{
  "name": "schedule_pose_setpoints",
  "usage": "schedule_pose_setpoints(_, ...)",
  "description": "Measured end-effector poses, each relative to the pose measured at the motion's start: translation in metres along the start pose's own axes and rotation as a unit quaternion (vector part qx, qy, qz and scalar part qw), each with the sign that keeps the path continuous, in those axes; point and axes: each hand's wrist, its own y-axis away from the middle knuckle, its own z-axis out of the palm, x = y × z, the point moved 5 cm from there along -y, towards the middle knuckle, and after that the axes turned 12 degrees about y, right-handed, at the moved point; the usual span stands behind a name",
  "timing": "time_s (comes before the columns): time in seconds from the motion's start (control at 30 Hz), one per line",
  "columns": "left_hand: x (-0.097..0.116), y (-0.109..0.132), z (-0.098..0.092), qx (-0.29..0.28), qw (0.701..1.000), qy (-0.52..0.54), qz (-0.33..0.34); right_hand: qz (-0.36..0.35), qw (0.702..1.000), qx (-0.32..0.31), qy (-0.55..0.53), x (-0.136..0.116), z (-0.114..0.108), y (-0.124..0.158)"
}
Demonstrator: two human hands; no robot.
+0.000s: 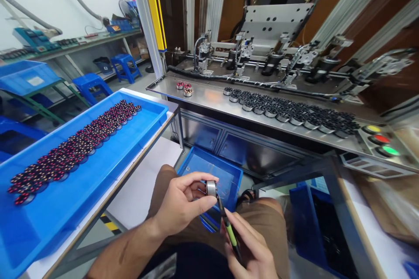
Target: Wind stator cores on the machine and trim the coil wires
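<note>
Over my lap, my left hand pinches a small round silver motor part between thumb and fingers. My right hand grips a thin tool with a green and black handle, its tip touching the part. A large blue tray on my left holds several rows of red-wound round parts. On the steel machine shelf ahead lie a long group of dark ring parts and three red-wound parts.
A smaller blue bin sits on the floor beyond my knees, another blue bin at right. Yellow, red and green buttons are at the shelf's right end. Machine fixtures stand behind. Blue stools and benches stand far left.
</note>
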Motion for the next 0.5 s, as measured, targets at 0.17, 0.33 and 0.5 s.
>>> schedule_pose_setpoints(0.17, 0.002, 0.001, 0.0, -0.013, 1.0, 0.0, 0.024, 0.011, 1.0, 0.0, 0.007, 0.009, 0.0, 0.01)
schedule_pose_setpoints(0.33, 0.012, 0.003, 0.003, -0.018, 0.996, -0.023, 0.08, 0.007, 1.0, -0.025, -0.013, 0.0, -0.002, 0.001)
schedule_pose_setpoints(0.5, 0.016, 0.006, 0.006, 0.003, 0.992, -0.062, 0.114, 0.017, 0.998, -0.034, -0.048, -0.008, -0.002, -0.009)
